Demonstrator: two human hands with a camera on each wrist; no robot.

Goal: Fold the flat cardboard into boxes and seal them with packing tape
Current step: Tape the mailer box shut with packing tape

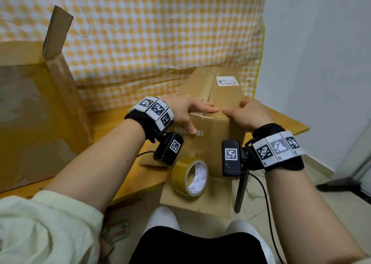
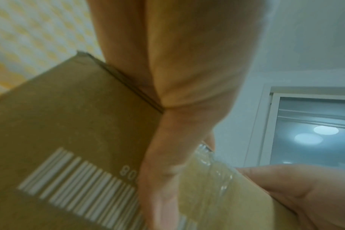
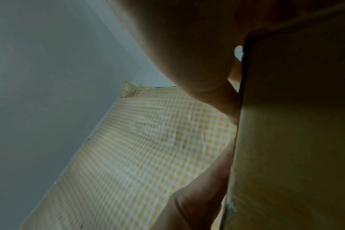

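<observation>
- Far left, I see a big opened carton (image 1: 36, 107) with one flap standing up; it sits on the bench (image 1: 124, 181), well apart from my work.
- My left hand (image 1: 186, 111) lies on the box (image 1: 216, 135), fingers laid nearly straight along the top near edge beside the centre seam, thumb pressed down the front face over the printed barcode (image 1: 188, 132). It grips nothing; it presses.
- The left wrist view shows a strip of clear tape (image 2: 213, 179) running down that front face next to the thumb.
- The tape roll (image 1: 190, 178) stands on the box's lower flap, below and between both wrists, untouched.
- My right hand (image 1: 245, 114) presses the same top edge from the other side, fingers bent over the corner and its fingertips close to the left's, with no hold taken.
- I judge the box light, stiff across its panels and springy at the flaps, so hold it at the folded edges, not mid-panel. The tape looks thin and prone to wrinkling; rub it flat outward from the seam.
</observation>
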